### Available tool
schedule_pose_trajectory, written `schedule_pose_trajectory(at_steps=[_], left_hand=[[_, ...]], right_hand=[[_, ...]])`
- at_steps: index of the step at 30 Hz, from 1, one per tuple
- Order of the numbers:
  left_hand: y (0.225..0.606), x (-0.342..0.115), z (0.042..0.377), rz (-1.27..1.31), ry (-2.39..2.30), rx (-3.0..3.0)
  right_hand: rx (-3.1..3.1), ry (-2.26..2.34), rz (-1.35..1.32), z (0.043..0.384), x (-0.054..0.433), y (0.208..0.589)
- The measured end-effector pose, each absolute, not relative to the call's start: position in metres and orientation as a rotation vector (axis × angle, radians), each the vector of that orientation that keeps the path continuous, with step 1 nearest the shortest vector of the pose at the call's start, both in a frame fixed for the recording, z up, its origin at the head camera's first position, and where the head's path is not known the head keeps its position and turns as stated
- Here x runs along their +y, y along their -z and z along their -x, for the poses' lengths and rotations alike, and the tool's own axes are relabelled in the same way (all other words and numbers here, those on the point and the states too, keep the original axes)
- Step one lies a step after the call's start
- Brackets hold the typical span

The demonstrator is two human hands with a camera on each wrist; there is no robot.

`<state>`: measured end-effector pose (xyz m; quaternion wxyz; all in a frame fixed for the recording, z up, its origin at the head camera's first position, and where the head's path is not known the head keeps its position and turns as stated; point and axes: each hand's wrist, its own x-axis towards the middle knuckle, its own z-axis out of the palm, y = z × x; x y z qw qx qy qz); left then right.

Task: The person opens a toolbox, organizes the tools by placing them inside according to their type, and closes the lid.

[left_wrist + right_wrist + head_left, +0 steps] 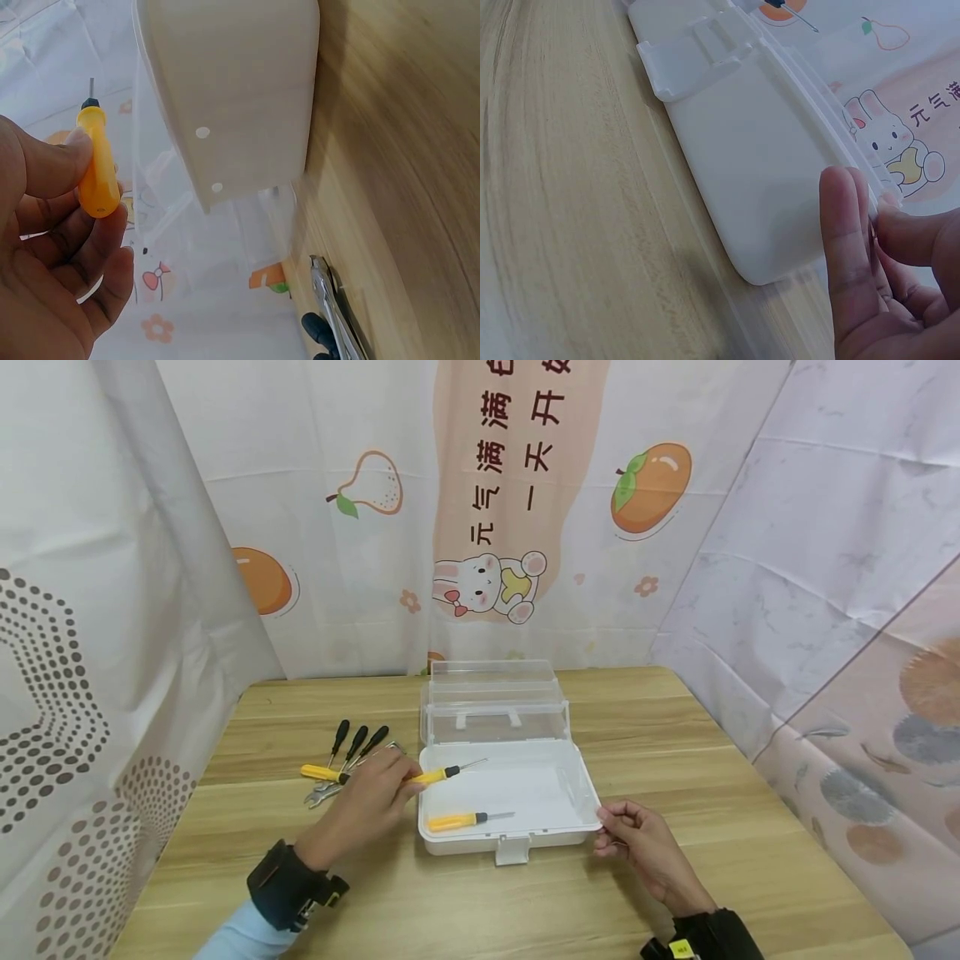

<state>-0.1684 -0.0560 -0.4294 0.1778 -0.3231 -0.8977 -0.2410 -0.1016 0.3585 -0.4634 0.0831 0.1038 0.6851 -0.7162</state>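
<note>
In the head view my left hand [371, 797] grips a screwdriver [432, 776] by its yellow handle, above the left side of a white plastic toolbox [517, 783]. The shaft points right, over the box. The left wrist view shows the thumb and fingers around the yellow handle [99, 169], blade upward. A second yellow-handled screwdriver [453, 822] lies inside the box near its front left corner. My right hand [648, 852] pinches the front right corner of the box rim, thumb on top and fingers outside, as the right wrist view shows.
The clear lid [495, 722] stands open behind the box, and the white latch [513, 850] hangs at the front. Left of the box lie several black-handled screwdrivers [360, 739], another yellow-handled screwdriver [321, 772] and metal wrenches [322, 793]. Printed curtains surround the wooden table [480, 910].
</note>
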Motion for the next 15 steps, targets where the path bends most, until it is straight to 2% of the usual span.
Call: schedule_pose_trajectory(at_steps=[15], left_hand=[[0.431,-0.044,0.166,0.992,0.661,-2.508]], right_hand=[[2.052,2.141,-0.317,0.101,0.358,0.464]])
